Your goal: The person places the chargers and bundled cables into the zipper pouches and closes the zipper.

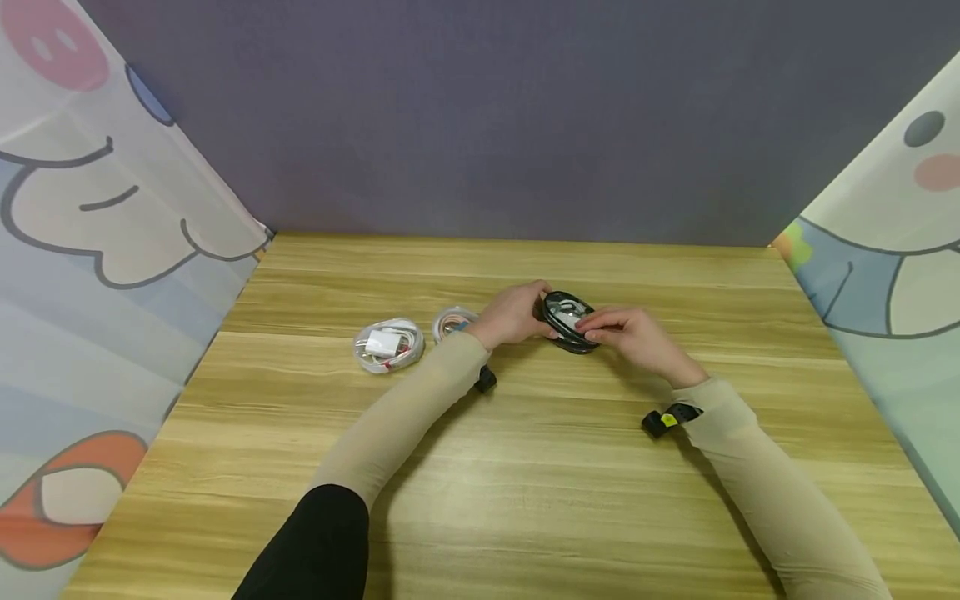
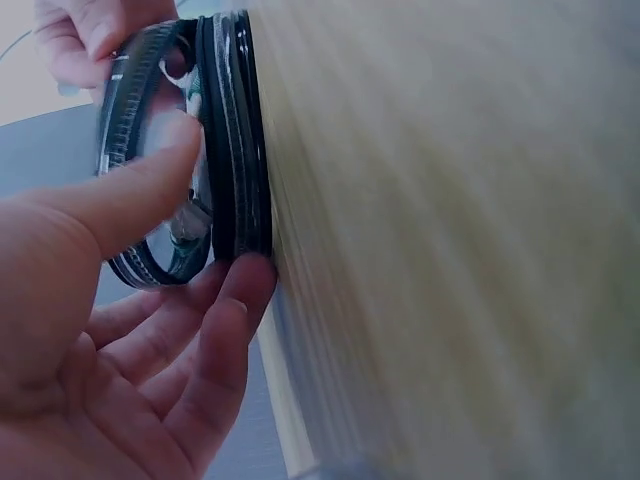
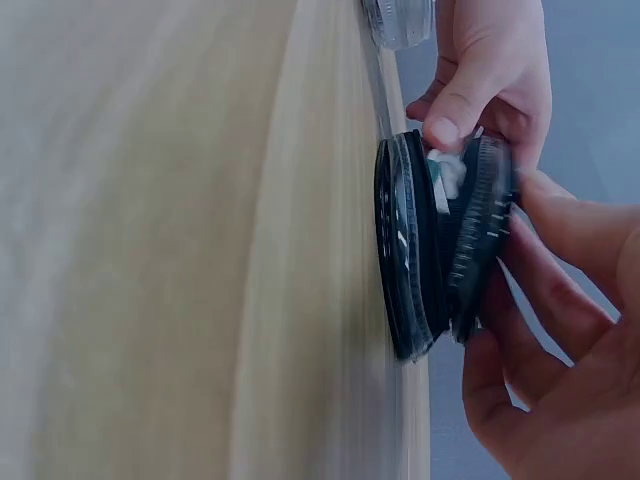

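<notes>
A round, black-rimmed zip case (image 1: pixel 576 343) with see-through panels stands on the wooden table, its lid lifted from its base. White contents, with a bit of cable (image 3: pixel 447 175), show through the gap. My left hand (image 1: pixel 513 315) grips the case's left side, the thumb reaching into the opening and the fingers at the base's edge. From the right, my right hand (image 1: pixel 637 337) pinches the lid's rim between thumb and fingers.
Left of the case lies a clear round pouch (image 1: pixel 390 345) with a white charger and cable. A second clear pouch (image 1: pixel 452 318) is partly hidden behind the left forearm. A grey panel (image 1: pixel 510 125) rises at the table's back edge, and printed cloths hang at both sides.
</notes>
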The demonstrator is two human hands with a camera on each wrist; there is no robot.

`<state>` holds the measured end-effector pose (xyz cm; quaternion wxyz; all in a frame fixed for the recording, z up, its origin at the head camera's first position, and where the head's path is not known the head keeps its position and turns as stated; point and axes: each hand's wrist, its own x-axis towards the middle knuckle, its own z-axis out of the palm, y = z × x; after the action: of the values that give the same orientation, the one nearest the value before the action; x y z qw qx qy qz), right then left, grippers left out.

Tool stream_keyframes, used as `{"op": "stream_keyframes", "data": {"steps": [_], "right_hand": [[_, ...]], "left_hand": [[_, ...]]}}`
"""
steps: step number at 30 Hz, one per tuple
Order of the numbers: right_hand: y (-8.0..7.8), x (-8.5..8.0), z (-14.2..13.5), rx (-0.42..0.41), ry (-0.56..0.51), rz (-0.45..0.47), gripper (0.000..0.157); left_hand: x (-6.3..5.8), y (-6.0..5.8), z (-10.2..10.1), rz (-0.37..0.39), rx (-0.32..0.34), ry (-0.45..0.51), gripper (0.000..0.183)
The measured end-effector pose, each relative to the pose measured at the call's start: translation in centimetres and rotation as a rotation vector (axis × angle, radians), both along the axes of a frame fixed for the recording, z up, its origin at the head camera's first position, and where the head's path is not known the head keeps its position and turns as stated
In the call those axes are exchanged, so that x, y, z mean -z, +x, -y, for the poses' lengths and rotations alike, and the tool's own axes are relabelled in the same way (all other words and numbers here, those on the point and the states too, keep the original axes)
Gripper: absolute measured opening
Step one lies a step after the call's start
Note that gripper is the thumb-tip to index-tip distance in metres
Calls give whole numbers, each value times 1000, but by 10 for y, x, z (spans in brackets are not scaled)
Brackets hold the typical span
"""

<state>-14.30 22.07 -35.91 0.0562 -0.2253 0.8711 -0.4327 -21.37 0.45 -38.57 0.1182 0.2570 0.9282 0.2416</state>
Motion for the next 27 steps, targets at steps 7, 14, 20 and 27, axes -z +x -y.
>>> {"op": "stream_keyframes", "data": {"steps": [7, 14, 20, 27], "right_hand": [[-4, 10, -1, -29, 15, -17, 15], [-14, 30, -12, 8, -27, 7, 26], [-14, 27, -11, 62, -68, 3, 33], [-17, 38, -27, 175, -74, 80, 35]], "left_hand": [[0, 2, 2, -34, 37, -6, 80], [-2, 6, 5, -31, 59, -15, 75], [-1, 8, 3, -67, 63, -61, 78], [-1, 6, 7, -27, 122, -61, 89]]}}
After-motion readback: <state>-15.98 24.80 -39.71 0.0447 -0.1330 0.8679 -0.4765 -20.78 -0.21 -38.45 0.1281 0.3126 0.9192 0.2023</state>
